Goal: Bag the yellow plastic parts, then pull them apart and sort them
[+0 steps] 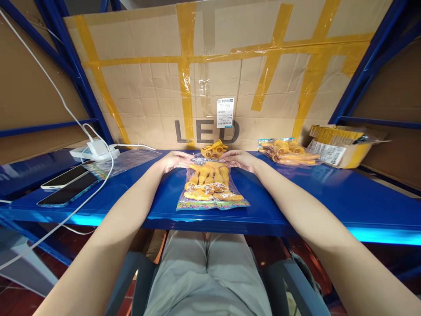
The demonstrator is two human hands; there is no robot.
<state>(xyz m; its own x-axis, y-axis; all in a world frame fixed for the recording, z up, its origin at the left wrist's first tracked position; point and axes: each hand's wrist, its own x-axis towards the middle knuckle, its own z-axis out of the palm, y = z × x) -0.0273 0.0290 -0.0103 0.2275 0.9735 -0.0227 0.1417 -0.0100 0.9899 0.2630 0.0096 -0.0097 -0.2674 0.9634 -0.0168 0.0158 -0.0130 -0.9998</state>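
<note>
Through the head view I have the clear bag lying on the blue tabletop, its printed end toward me and yellow-orange toy pieces packed inside; I'd judge the filling largely done. My left hand and right hand are at its far corners, each grip part-curled with fingertips at the film; I can't tell whether either is pinching it. More pieces sit between them, but whether they are in the bag's mouth or just beyond it is unclear, nor can I see the far end closed. A filled bag lies to the right, and a flat plastic bag on the left looks unused.
</note>
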